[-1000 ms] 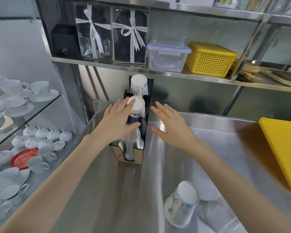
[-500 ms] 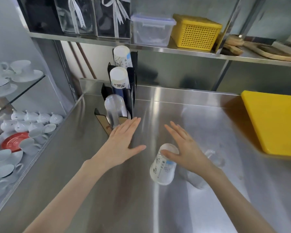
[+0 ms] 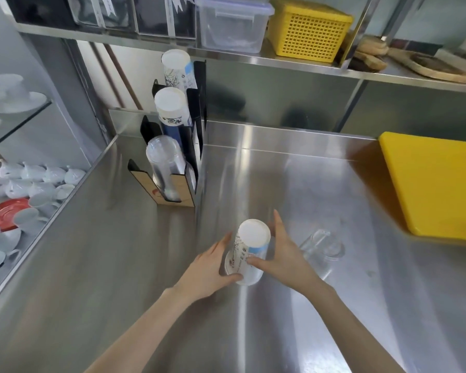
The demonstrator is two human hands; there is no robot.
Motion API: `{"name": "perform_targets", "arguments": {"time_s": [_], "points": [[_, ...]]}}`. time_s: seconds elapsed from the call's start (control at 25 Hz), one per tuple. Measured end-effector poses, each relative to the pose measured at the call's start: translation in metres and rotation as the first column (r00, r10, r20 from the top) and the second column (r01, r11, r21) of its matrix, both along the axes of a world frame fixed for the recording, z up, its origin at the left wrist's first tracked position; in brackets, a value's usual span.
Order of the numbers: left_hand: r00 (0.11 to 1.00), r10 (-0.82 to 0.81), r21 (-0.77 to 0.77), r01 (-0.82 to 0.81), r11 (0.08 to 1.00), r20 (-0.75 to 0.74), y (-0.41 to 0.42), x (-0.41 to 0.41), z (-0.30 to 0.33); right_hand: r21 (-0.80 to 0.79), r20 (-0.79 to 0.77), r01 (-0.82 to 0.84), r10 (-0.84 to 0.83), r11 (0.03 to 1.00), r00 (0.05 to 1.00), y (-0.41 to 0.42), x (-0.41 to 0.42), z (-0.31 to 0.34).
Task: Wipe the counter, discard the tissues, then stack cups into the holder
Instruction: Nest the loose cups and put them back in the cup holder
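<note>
Both forearms were bare as far as the bottom edge of the picture, with no sleeve or cuff showing on either. The left hand (image 3: 209, 267) and the right hand (image 3: 287, 258) were also bare, ungloved. The fingers (image 3: 279, 224) were slim and the nails looked short and unpainted, though the blur left that uncertain. Neither wrist carried a watch, band or ring.

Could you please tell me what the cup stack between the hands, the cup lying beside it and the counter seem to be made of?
The white printed cup stack looks like matte paper: opaque, with printed sides. The clear cup lying on its side looks like thin glossy plastic, since the counter shows through it. The grey counter looks like brushed stainless steel, with streaky reflections.
</note>
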State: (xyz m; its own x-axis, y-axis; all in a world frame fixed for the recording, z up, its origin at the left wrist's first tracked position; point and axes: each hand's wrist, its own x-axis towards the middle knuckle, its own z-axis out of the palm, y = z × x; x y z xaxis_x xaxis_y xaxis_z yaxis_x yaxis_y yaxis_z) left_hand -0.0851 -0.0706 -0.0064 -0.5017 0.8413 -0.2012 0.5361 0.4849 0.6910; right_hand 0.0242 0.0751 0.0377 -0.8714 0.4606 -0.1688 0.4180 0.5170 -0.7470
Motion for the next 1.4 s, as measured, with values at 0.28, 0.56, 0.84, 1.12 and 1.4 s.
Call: {"name": "perform_targets", "arguments": {"time_s": [0.28, 0.56, 0.84, 1.12, 1.4], "points": [[0.994, 0.072, -0.001, -0.072, 0.997, 0.083, 0.008, 0.004, -0.022, -0.212, -0.067, 0.017, -0.032, 0.977, 0.997, -0.005, -0.002, -0.032], [0.988, 0.092, 0.100, -0.104, 0.989, 0.123, 0.008, -0.002, -0.023, -0.175, -0.068, 0.076, -0.089, 0.982, 0.994, -0.008, -0.004, -0.028], [0.977, 0.178, 0.347, -0.209, 0.914, 0.119, 0.001, -0.012, 0.016, -0.085, -0.169, 0.030, -0.044, 0.996, 0.985, -0.006, -0.016, 0.024], [0.976, 0.208, 0.459, -0.211, 0.863, 0.059, -0.012, -0.046, 0.074, 0.011, -0.301, -0.089, 0.088, 0.996, 0.950, -0.012, -0.047, 0.083], [0.967, 0.251, 0.526, -0.188, 0.829, -0.050, -0.019, -0.097, 0.132, 0.065, -0.408, -0.137, 0.151, 0.988, 0.900, -0.013, -0.097, 0.135]]}}
